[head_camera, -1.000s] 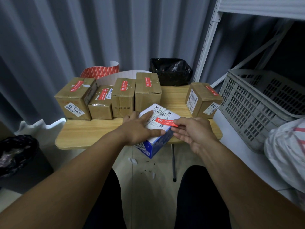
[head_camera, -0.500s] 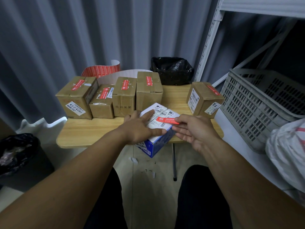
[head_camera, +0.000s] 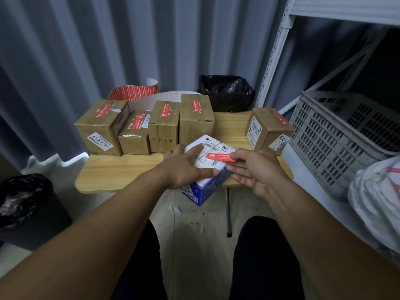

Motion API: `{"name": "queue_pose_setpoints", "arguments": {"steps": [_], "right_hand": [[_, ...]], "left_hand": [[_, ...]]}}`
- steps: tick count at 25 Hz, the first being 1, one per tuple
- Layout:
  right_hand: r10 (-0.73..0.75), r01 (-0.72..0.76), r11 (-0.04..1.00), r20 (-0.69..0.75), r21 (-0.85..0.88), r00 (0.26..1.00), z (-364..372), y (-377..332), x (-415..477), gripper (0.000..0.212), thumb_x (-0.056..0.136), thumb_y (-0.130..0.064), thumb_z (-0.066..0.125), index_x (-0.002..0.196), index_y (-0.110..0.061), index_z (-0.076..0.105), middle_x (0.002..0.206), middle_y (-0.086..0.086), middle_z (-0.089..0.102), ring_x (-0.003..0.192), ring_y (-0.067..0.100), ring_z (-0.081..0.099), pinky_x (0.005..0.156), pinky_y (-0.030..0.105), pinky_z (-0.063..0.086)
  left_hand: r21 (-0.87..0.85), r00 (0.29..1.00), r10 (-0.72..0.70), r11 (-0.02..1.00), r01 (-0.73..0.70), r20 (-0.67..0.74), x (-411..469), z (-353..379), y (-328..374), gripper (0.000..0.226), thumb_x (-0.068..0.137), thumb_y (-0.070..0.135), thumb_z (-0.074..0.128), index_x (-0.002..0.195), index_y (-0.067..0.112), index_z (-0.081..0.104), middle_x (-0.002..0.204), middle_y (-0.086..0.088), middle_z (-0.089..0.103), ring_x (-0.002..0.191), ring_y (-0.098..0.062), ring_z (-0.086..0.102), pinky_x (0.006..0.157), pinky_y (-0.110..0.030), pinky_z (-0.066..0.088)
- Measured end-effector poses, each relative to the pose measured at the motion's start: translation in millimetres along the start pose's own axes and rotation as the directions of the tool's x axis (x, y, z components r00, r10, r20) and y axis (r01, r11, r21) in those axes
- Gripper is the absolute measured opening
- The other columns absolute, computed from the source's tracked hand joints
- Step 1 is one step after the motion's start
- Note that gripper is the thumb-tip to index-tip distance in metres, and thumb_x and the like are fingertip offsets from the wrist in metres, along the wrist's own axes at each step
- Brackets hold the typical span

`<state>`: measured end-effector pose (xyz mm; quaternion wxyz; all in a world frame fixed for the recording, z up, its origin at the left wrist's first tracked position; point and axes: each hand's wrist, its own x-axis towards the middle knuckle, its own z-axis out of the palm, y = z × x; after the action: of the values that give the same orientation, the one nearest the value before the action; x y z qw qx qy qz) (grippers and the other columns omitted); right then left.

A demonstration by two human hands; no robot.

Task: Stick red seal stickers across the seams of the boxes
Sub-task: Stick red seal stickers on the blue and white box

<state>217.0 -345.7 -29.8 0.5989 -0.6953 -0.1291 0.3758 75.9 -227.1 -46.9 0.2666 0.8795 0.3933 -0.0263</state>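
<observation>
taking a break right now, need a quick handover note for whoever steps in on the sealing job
Left hand: flat on top of the blue box, fingers straight, steadying it.
Right hand: pinches the right end of a red sticker lying over the box's labelled top.
The blue box sits at the table's front edge, one corner overhanging.
Done: five brown boxes each bear a red sticker on top, four in a row at the left, one at the right.
Left: press this sticker down flat, then let go. The sticker sheet stands behind the row.
</observation>
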Motion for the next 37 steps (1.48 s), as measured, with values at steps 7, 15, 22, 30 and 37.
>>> {"name": "queue_pose_setpoints", "arguments": {"steps": [7, 15, 22, 30, 37], "right_hand": [[-0.025, 0.025, 1.0, -0.031, 0.009, 0.999, 0.3, -3.7, -0.2, 0.008, 0.088, -0.017, 0.069, 0.093, -0.012, 0.067, 0.079, 0.004, 0.078, 0.075, 0.014, 0.073, 0.07, 0.031, 0.056], [-0.081, 0.082, 0.996, -0.043, 0.027, 0.996, -17.6, -16.9, 3.1, 0.02, 0.085, -0.017, 0.072, 0.104, -0.012, 0.068, 0.081, 0.002, 0.077, 0.083, 0.016, 0.072, 0.071, 0.034, 0.059], [-0.071, 0.071, 0.997, -0.008, 0.008, 0.997, -12.9, -17.1, 8.2, 0.011, 0.084, -0.016, 0.073, 0.093, -0.013, 0.069, 0.074, -0.002, 0.073, 0.076, 0.013, 0.067, 0.071, 0.034, 0.057], [-0.099, 0.099, 0.995, 0.03, -0.007, 0.995, -8.3, -19.4, 14.9, 0.012, 0.085, -0.014, 0.074, 0.095, -0.009, 0.071, 0.075, -0.001, 0.071, 0.08, 0.014, 0.063, 0.069, 0.033, 0.055], [-0.144, 0.149, 0.988, 0.086, -0.048, 0.986, 6.7, -21.5, 21.8, 0.012, 0.086, -0.011, 0.074, 0.077, -0.011, 0.066, 0.063, -0.001, 0.065, 0.053, 0.006, 0.057, 0.056, 0.027, 0.044]], "left_hand": [[0.005, 1.0, 0.0, 1.0, 0.0, -0.005, 0.0, -0.8, 0.9, 0.096, 0.082, 0.077, 0.054, 0.159, 0.045, 0.005, 0.163, -0.006, 0.01, 0.148, -0.035, 0.009, 0.116, -0.044, 0.021], [0.012, 0.999, 0.031, 0.999, -0.031, -0.01, 2.9, -2.3, 0.3, 0.097, 0.082, 0.075, 0.057, 0.159, 0.041, 0.009, 0.161, -0.007, 0.016, 0.145, -0.035, 0.016, 0.112, -0.045, 0.025], [-0.09, 0.997, 0.065, 0.994, -0.062, 0.031, 11.9, -28.1, -4.9, 0.101, 0.078, 0.051, 0.08, 0.158, 0.034, 0.023, 0.162, -0.003, 0.03, 0.144, -0.032, 0.03, 0.117, -0.052, 0.03], [-0.267, 0.983, 0.181, 0.948, -0.171, 0.011, 19.5, -40.6, -18.2, 0.087, 0.072, 0.016, 0.073, 0.152, 0.027, 0.041, 0.145, -0.001, 0.052, 0.129, -0.025, 0.05, 0.105, -0.044, 0.045], [-0.45, 0.918, 0.152, 0.834, -0.319, -0.367, 2.6, -51.8, 7.4, 0.022, 0.092, 0.044, 0.066, 0.095, 0.022, 0.071, 0.093, 0.009, 0.072, 0.089, -0.005, 0.062, 0.073, -0.029, 0.042]]}}
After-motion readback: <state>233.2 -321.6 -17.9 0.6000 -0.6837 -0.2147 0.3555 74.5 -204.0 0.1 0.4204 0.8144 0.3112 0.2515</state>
